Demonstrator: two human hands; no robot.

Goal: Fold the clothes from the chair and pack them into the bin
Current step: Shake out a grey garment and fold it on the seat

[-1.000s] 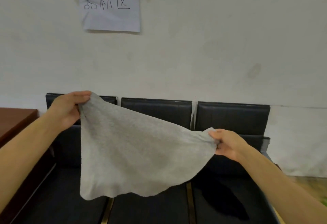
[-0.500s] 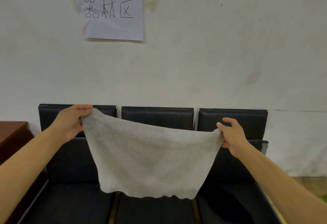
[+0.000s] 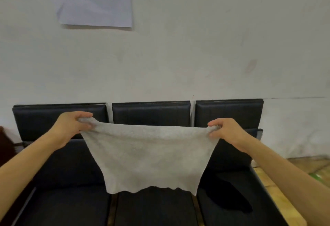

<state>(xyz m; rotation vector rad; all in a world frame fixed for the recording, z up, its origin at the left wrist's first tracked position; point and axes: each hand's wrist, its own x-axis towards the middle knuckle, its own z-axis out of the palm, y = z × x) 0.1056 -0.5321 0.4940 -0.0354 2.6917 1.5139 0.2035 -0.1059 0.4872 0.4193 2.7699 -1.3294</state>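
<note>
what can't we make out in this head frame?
- Bin: not in the head view.
- Middle black padded seat: largely hidden behind the grey cloth held by the left hand and right hand.
- Dark garment on the right seat: black on black, shape unclear.
- White paper sign: top cut off.

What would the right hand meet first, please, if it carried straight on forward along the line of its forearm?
Probably the middle black backrest: the right hand, gripping the grey cloth, points forward and leftward toward it. Depth is unclear, so the gap cannot be judged.
</note>
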